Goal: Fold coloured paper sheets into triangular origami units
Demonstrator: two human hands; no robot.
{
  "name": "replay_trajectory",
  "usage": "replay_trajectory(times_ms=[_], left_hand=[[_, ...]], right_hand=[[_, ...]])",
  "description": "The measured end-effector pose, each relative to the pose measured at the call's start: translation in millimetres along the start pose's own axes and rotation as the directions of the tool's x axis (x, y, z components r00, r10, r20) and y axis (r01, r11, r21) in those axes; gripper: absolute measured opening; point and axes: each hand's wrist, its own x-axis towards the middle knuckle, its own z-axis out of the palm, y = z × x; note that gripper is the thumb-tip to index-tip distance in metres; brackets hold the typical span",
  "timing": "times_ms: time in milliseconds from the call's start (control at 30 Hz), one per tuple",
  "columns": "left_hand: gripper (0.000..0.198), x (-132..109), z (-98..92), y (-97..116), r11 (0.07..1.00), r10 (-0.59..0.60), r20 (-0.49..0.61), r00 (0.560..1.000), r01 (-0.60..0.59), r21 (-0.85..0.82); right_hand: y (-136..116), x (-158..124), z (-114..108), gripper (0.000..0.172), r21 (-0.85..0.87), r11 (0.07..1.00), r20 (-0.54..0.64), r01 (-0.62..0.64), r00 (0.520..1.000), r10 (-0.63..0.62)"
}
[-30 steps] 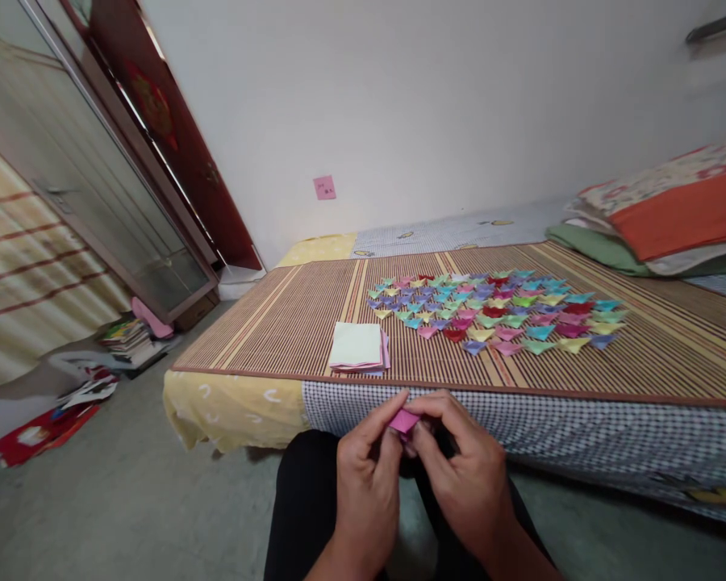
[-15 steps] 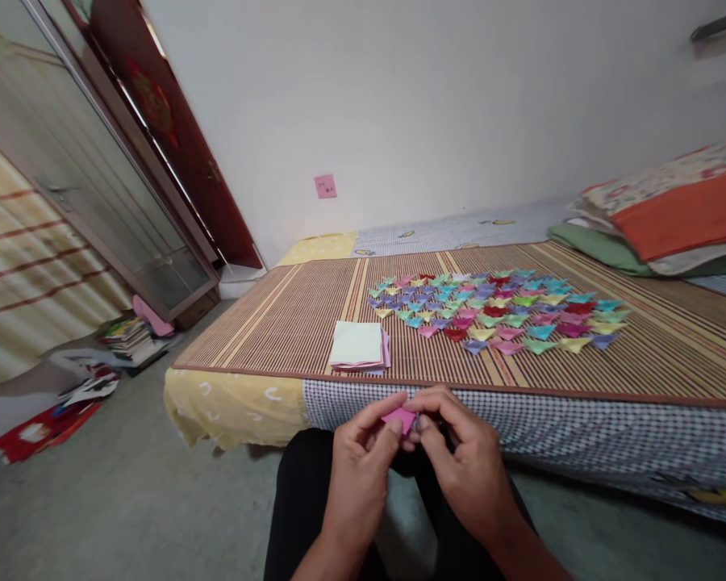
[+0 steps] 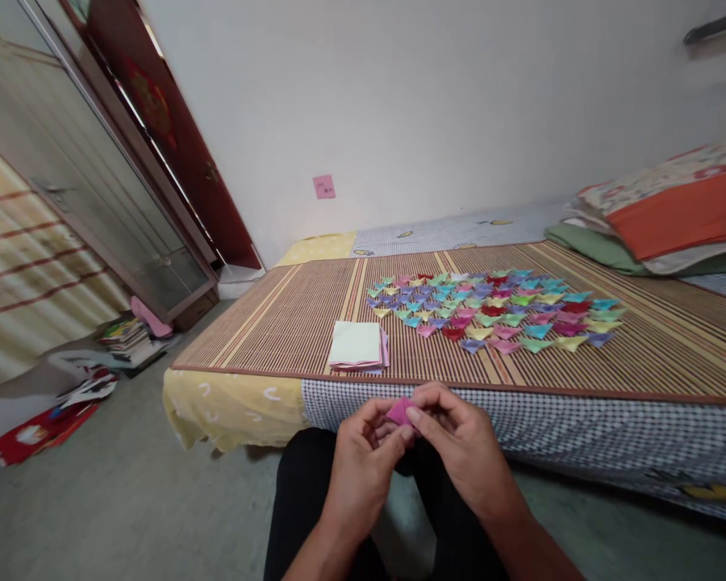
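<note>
A small folded piece of pink paper is pinched between my two hands, just in front of the bed's near edge. My left hand grips it from the left, with its thumb at the lower side. From the right, my right hand holds it, thumb pressed on its face. Fingers behind the paper are partly hidden. Beyond my hands lies a stack of square paper, pale green on top with pink sheets under it. To the right of the stack, rows of small folded paper pieces in many colours are spread out.
A striped bamboo mat covers the bed. Folded bedding is piled at the right. A pink note is stuck to the wall. On the floor at left are stacked books and a red bag-like item.
The pink paper has turned between my fingers and now shows a more triangular face. My right thumb has shifted left onto it, and my left thumb has slid lower.
</note>
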Motion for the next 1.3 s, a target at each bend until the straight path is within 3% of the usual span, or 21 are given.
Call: replay_trajectory(times_ms=[167, 367, 533, 700, 800, 933, 1167, 1300], left_hand=[[0.040, 0.8, -1.5, 2.0, 0.995, -0.087, 0.036, 0.996, 0.086, 0.045], [0.040, -0.3, -1.7, 0.0, 0.991, -0.070, 0.075, 0.995, 0.061, 0.120], [0.044, 0.8, -6.3, -1.3, 0.976, -0.043, 0.126, 0.991, 0.015, 0.219], [0.048, 3.2, -7.7, -9.0, 0.979, -0.202, 0.176, 0.964, 0.203, 0.012], [0.049, 4.4, -7.5, -10.5, 0.965, -0.257, 0.210, 0.943, 0.261, 0.012], [0.043, 2.7, -6.1, -11.3, 0.973, -0.207, 0.191, 0.960, 0.181, 0.146], [0.042, 1.8, -4.8, -14.9, 0.978, -0.174, 0.229, 0.958, 0.141, 0.155], [0.032, -0.3, -10.0, -5.8, 0.989, -0.038, 0.114, 0.993, 0.021, 0.145]], right_hand=[[-0.6, 0.2, -3.6, 0.023, 0.002, 0.996, 0.043, -0.084, 0.996, 0.084], [-2.5, 4.0, -3.3, 0.029, -0.080, 0.996, 0.026, -0.030, 0.999, 0.032], [-0.1, 8.1, -4.2, 0.030, -0.021, 0.994, 0.095, -0.104, 0.990, 0.105], [-0.7, 10.3, -5.5, 0.029, -0.027, 0.994, 0.073, -0.106, 0.991, 0.108], [-2.1, 9.7, -6.2, 0.027, -0.104, 0.989, 0.040, -0.106, 0.993, 0.111], [-1.4, 8.0, -6.9, 0.027, -0.094, 0.985, 0.057, -0.148, 0.987, 0.153], [0.6, 7.4, -10.2, 0.028, -0.035, 0.983, 0.139, -0.180, 0.973, 0.183], [1.6, 8.9, -12.7, 0.034, 0.009, 0.985, 0.086, -0.175, 0.981, 0.174]])
